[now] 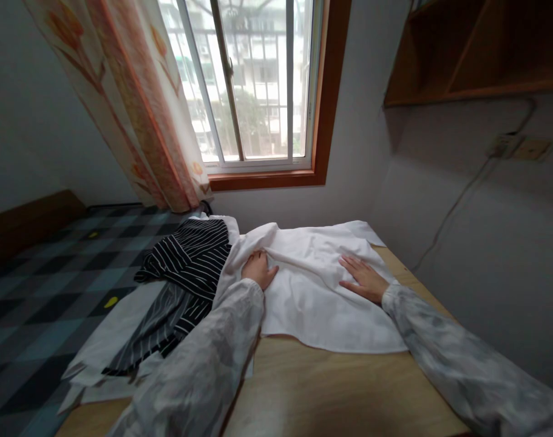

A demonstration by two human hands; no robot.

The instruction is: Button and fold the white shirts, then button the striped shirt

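A: Left to right, quick. What's lying left of the fingers?

B: A dark blue-and-black checked bedspread [39, 303] is spreading farthest left. A black cloth garment with thin white stripes [196, 252] is lying heaped just left of the left fingers, overlapping some loose pale fabric [116, 325].

A: Left hand [259, 270]?

B: It's resting palm-down near the left side of a broad, plain white cloth garment [310, 294]. Fingers are extending forward, thumb is sticking out rightward; no grip is showing.

A: Where's that white garment lying, exactly?

B: Directly under both sets of fingers, filling the gap between them, on the pale wooden tabletop [340, 388].

A: Long axis?

B: Seems to be running side to side, left fingers to right, but foreshortening is making that uncertain.

A: Nearer hand?

B: Neither; both are touching it. A raised crease is slanting from beside the left fingertips toward the right hand [365, 280].

A: Looks?

B: Matte, softly rumpled between the fingers; a smoother, curved hem is lying nearer the wearer than the fingers.

A: Right fingers?

B: They're lying flat, pointing leftward and away, thumb apart, gripping nothing.
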